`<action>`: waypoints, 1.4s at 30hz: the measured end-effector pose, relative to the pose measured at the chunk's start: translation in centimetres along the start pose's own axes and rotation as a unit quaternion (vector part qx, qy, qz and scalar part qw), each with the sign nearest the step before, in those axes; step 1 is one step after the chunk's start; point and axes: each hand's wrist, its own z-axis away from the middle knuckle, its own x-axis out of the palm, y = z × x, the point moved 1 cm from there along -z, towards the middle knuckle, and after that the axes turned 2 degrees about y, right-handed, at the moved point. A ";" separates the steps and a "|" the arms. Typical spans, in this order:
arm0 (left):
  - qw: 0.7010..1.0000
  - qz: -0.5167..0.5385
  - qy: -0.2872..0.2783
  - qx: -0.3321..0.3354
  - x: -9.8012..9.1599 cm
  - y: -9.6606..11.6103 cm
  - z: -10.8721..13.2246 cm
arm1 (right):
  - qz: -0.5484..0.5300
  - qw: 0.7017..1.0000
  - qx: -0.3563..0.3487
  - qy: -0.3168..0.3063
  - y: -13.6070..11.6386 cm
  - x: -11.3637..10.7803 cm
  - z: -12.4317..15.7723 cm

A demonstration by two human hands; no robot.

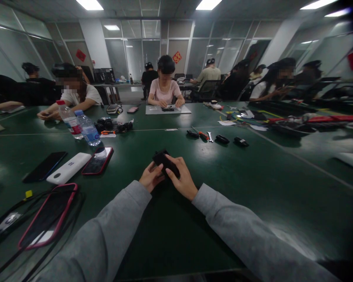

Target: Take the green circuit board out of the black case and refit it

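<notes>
Between my two hands is a small black box-shaped object [166, 162], tilted over the green table [238, 219]; its exact kind I cannot make out. My left hand [151, 175] is closed on its left lower side, thumb on the near face. From the right, my right hand [182, 176] grips it with thumb and fingers along the upper and right edges. Ahead and to the right lie several dark oval pieces, one of them a black piece [222, 139], beside an orange-handled screwdriver [203, 135] and a wrench [210, 137].
On the left are a white power bank [69, 168], a red-cased phone [98, 161], a dark phone [45, 166], a pink-cased phone [48, 217] under cables, and two water bottles, the nearer a blue-capped bottle [87, 128]. Across the table a person works over a white board [168, 110].
</notes>
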 end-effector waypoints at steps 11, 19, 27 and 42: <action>1.000 0.011 -0.003 -0.018 -0.1 -0.2 -0.1 | 0.040 0.997 -0.023 0.063 0.5 0.0 0.0; 0.999 0.032 0.025 -0.010 0.0 0.1 -0.1 | -0.043 0.990 0.017 0.130 1.4 -1.1 -1.0; 0.998 0.053 0.032 -0.027 0.0 0.4 -0.2 | -0.397 0.845 0.333 0.135 5.9 -3.8 -3.3; 0.996 0.047 0.053 -0.053 0.3 0.9 0.1 | -0.334 0.891 0.308 0.011 5.4 -3.8 -3.0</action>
